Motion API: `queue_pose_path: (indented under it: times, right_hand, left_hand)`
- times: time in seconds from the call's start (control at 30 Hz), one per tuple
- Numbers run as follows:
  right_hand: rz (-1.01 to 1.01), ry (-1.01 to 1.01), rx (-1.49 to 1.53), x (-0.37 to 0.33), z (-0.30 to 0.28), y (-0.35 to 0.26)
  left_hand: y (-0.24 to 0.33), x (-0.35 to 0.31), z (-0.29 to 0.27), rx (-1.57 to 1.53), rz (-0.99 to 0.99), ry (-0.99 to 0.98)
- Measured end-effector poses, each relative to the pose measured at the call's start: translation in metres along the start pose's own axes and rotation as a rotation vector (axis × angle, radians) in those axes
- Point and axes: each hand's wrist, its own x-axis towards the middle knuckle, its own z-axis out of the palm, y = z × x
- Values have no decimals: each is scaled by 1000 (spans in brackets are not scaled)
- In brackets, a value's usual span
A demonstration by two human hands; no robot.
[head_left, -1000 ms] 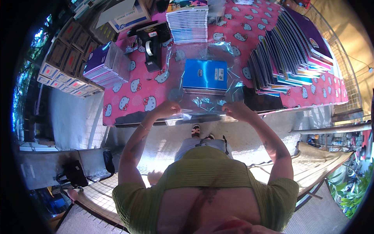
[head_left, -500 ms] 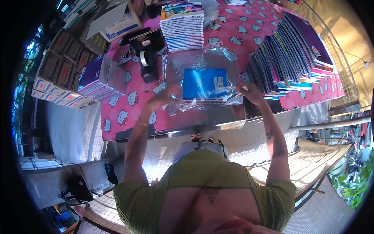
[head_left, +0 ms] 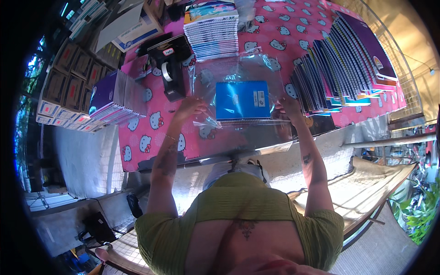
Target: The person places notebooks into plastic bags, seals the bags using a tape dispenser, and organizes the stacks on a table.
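A blue spiral notebook (head_left: 242, 101) with a pale label lies on a sheet of clear plastic film (head_left: 206, 85) spread over the table. More spiral bindings show under its near edge. On the left, my left hand (head_left: 191, 107) rests at the film's edge with its fingers stretched toward the notebook. My right hand (head_left: 289, 108) is at the film's opposite edge, fingers apart and pointing inward. Neither hand touches the notebook. Glare on the film hides exactly where the fingertips meet it.
A black tape dispenser (head_left: 174, 85) stands left of the film. Behind it is a tall stack of notebooks (head_left: 211, 39). Leaning spiral notebooks (head_left: 341, 64) fill the right side; purple notebooks (head_left: 114, 96) and stacked boxes (head_left: 75, 85) are at left. The pink tablecloth (head_left: 156, 120) covers the table.
The film that was bunched over the notebook's near edge now lies flatter, and the cover shows more fully. My left hand has moved outward to the left; my right hand has shifted slightly.
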Motion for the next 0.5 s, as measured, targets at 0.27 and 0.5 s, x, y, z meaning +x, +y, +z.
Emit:
queue_pose_path:
  times: [0.27,0.5]
  right_hand:
    - [245,-264,129,21,6,6]
    - [-8,80,-245,17,-6,7]
  left_hand:
    - [-16,11,29,-333,-162,-117]
    - [-16,-1,10,-445,-53,-129]
